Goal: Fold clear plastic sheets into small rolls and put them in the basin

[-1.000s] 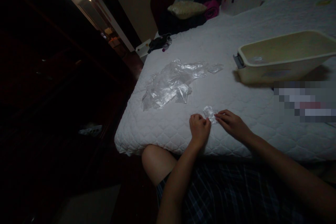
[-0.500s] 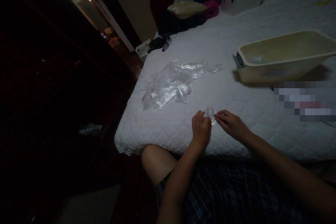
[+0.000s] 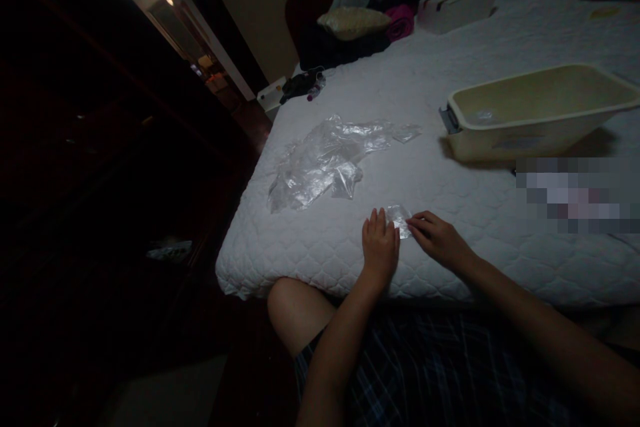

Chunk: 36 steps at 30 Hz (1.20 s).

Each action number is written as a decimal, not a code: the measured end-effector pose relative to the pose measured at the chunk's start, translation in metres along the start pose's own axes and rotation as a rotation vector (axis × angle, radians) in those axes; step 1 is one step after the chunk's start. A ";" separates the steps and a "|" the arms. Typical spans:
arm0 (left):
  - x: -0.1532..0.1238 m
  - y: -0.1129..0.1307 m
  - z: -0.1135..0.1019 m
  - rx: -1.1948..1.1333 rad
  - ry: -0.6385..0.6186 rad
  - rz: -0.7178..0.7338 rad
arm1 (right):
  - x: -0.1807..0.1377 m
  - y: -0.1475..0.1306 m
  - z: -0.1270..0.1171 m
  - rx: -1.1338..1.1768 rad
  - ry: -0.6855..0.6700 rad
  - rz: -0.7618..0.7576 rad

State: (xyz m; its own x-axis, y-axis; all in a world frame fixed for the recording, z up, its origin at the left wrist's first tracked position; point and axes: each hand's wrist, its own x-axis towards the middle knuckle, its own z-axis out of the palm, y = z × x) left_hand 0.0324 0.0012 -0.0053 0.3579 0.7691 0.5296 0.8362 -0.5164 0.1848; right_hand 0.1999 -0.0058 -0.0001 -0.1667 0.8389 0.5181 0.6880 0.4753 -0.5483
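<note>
A small clear plastic bag [image 3: 399, 217] lies on the white quilted bed [image 3: 425, 253] near its front edge. My left hand [image 3: 380, 247] rests flat beside it, fingers stretched out, touching its left edge. My right hand [image 3: 437, 240] has its fingers curled and pinches the bag's right side. Farther back on the bed a pile of crumpled clear plastic bags [image 3: 325, 160] is spread out.
A cream plastic tub [image 3: 535, 113] stands at the right of the bed. Pillows and dark clothes [image 3: 350, 30] and a white box [image 3: 457, 3] lie at the far end. Left of the bed is dark floor with a small pale object [image 3: 170, 250].
My left hand has opened from a fist and now lies flat with fingers stretched beside the small bag. My right hand has stayed on the bag.
</note>
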 end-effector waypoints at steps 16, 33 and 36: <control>0.000 -0.002 0.002 -0.014 -0.041 0.004 | -0.012 0.002 -0.003 -0.161 0.181 -0.114; -0.001 -0.008 -0.005 -0.200 -0.050 -0.051 | -0.009 0.005 0.001 -0.177 0.036 -0.187; -0.002 -0.010 -0.006 -0.217 -0.063 -0.055 | -0.010 0.003 -0.001 -0.140 0.072 -0.175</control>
State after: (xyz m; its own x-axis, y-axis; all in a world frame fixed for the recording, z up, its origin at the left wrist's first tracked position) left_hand 0.0210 0.0020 -0.0032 0.3454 0.8169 0.4619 0.7485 -0.5367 0.3894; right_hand 0.2045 -0.0126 -0.0066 -0.2448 0.7235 0.6454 0.7454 0.5661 -0.3519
